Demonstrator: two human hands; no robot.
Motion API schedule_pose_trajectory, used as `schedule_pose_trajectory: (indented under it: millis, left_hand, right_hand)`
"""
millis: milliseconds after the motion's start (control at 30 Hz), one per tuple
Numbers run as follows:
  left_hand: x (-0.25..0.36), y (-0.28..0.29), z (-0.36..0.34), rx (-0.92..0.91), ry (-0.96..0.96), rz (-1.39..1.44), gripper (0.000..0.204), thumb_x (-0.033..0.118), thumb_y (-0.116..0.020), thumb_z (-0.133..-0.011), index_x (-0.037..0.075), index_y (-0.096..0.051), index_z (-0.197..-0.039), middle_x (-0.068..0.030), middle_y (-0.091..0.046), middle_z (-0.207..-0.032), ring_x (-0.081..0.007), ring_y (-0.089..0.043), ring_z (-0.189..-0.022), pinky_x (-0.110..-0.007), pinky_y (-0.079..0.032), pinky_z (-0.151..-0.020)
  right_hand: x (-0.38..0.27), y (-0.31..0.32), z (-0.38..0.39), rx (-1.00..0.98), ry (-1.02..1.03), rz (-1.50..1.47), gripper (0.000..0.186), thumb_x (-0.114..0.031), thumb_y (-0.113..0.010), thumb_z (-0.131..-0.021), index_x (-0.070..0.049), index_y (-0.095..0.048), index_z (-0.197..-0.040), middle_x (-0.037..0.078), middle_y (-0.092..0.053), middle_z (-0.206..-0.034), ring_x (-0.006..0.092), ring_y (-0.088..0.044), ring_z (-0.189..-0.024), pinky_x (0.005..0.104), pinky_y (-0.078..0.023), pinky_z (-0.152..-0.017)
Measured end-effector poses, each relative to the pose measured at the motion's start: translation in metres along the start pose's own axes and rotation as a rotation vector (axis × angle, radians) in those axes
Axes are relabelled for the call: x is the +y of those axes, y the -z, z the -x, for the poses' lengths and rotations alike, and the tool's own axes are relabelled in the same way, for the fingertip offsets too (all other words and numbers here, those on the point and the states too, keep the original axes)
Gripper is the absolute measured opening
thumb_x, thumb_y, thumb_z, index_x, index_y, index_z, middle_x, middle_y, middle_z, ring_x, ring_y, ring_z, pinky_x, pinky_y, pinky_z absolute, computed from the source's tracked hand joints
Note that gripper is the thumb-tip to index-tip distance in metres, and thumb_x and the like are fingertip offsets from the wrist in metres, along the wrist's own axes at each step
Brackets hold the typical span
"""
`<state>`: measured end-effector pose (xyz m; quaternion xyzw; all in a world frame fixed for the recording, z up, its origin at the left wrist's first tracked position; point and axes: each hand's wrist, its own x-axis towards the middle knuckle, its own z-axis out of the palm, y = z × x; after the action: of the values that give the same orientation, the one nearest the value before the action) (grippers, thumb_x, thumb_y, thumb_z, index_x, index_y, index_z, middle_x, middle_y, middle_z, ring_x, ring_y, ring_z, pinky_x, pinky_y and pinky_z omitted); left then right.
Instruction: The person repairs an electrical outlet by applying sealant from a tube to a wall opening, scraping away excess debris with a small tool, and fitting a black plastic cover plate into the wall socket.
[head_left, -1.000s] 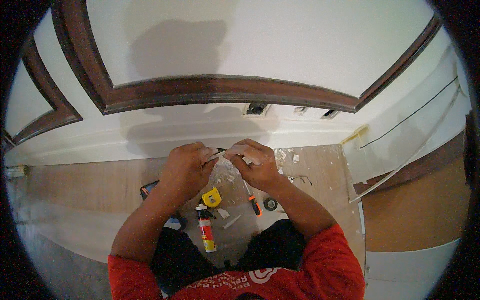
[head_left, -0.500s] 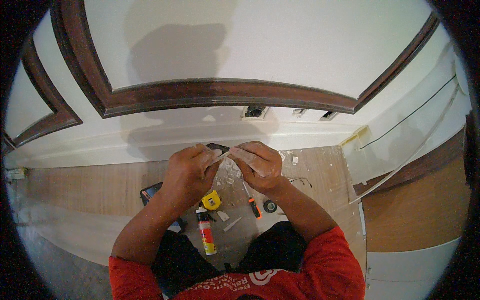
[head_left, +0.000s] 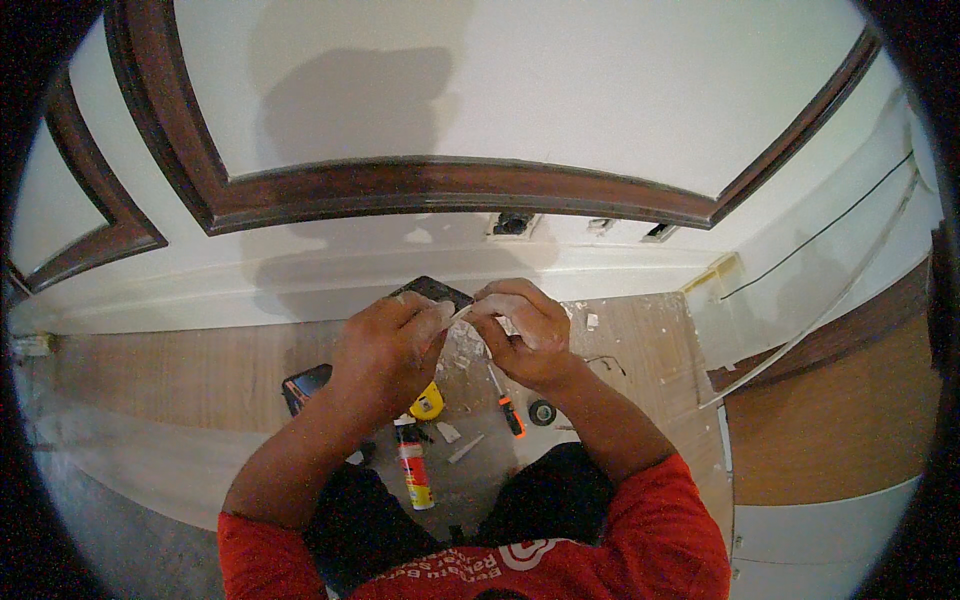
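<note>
My left hand [head_left: 395, 340] and my right hand [head_left: 522, 332], both dusted with white, meet in front of me with fingers pinched. Between their fingertips runs a thin pale strip [head_left: 461, 313], whose kind I cannot make out. Just beyond the fingers, a flat black piece with a straight edge [head_left: 436, 288] sticks out; how it is held is hidden. Below the hands on the floor are a yellow tape measure [head_left: 427, 402], a screwdriver with an orange and black handle [head_left: 511, 416], a black tape roll [head_left: 542, 413] and a red and yellow canister [head_left: 414, 470].
Ahead stands a white wall with dark wood moulding [head_left: 440, 187] and an open socket hole [head_left: 512, 224]. White debris [head_left: 470, 345] litters the wood-look floor [head_left: 190, 370]. A dark case [head_left: 305, 388] lies left; a thin black cable [head_left: 820, 225] runs along the right side.
More of the flat black piece shows, and it has risen slightly beyond the fingers. The right hand has turned a little; both hands keep their pinch on the pale strip.
</note>
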<state>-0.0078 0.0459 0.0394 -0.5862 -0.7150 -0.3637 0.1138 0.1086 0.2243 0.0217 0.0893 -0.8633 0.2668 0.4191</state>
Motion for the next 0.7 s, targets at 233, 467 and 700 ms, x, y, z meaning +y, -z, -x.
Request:
schedule_pose_trajectory:
  millis: [233,467,700]
  left_hand:
    - [0.007,0.006,-0.002,0.007,0.018,0.034,0.025,0.005,-0.071,-0.082,0.007,-0.070,-0.107,-0.0160,-0.070,-0.099,-0.0360,-0.069,-0.088,-0.045,-0.058,-0.077]
    - [0.005,0.005,-0.001,-0.014,0.005,-0.035,0.025,0.006,-0.071,-0.081,0.006,-0.070,-0.106,-0.0150,-0.070,-0.101,-0.0363,-0.068,-0.091,-0.045,-0.057,-0.080]
    - [0.004,0.004,0.004,-0.048,-0.061,-0.126,0.031,0.008,-0.069,-0.080,0.004,-0.069,-0.110,-0.0149,-0.068,-0.100,-0.0341,-0.066,-0.091,-0.043,-0.055,-0.080]
  right_hand:
    - [-0.002,0.002,0.001,0.024,-0.013,-0.042,0.021,0.003,-0.075,-0.082,-0.005,-0.067,-0.100,0.014,-0.068,-0.095,0.0292,-0.070,-0.082,0.0358,-0.058,-0.070]
    - [-0.009,0.002,-0.004,0.009,-0.019,-0.018,0.016,0.005,-0.076,-0.081,-0.001,-0.068,-0.094,0.016,-0.069,-0.093,0.0244,-0.071,-0.079,0.0314,-0.057,-0.065]
    - [-0.007,0.005,-0.005,-0.072,-0.018,-0.005,0.017,0.006,-0.073,-0.082,-0.002,-0.066,-0.096,0.017,-0.068,-0.093,0.0276,-0.070,-0.079,0.0340,-0.057,-0.066]
